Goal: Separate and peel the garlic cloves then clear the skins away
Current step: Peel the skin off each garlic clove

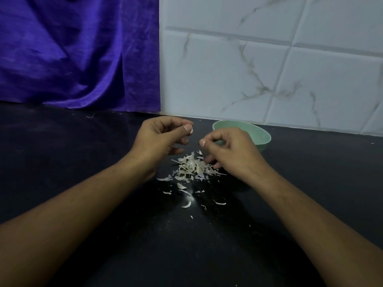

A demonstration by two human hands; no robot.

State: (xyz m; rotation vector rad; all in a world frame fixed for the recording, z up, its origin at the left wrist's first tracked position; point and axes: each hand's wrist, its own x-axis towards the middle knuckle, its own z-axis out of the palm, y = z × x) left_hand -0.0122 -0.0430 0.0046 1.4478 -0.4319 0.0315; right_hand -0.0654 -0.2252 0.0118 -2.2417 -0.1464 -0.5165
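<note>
A heap of pale garlic skins (192, 167) lies on the black counter (83, 152), with loose flakes (186, 204) scattered toward me. My left hand (159, 139) hovers just left of the heap, fingers curled and thumb stretched out, with nothing visible in it. My right hand (230, 151) is at the heap's right side. Its thumb and forefinger meet with nothing visible between them, and its lower fingers touch the skins. A mint-green bowl (264, 137) stands behind the right hand; its inside is hidden. No garlic cloves show.
A white marble-patterned tile wall (269, 69) rises behind the counter on the right. A purple cloth (72, 54) hangs down to the counter at the back left. Tiny specks of skin dot the counter near the front.
</note>
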